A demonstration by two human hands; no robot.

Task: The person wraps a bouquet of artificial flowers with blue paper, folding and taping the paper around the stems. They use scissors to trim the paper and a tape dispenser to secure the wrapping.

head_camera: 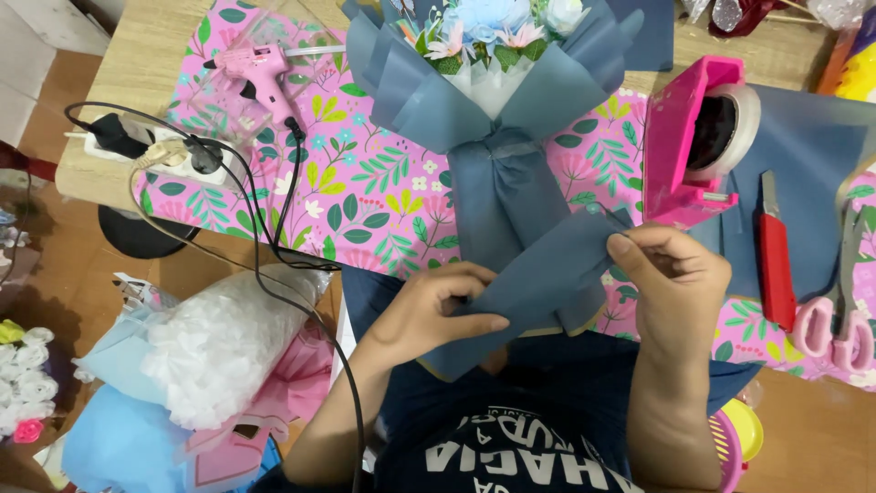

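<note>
The worktop [146,55], spread with a pink floral sheet [383,192], carries at twelve o'clock a flower bouquet [488,82] already wrapped in blue paper and cinched at the neck. Below it the left hand [429,315] and right hand [675,283] hold a loose blue paper strip [547,274], fingers pinched shut on each end; it looks not yet attached. At three o'clock sit a pink tape dispenser [680,146], red utility knife [776,265] and pink scissors [835,319]; at ten o'clock, a pink glue gun [255,68].

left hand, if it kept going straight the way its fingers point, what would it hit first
The left hand points to the picture's right along the folded blue wrapping sheet it pinches. Beyond that, it would likely meet the right hand first, though depth is unclear.
</note>
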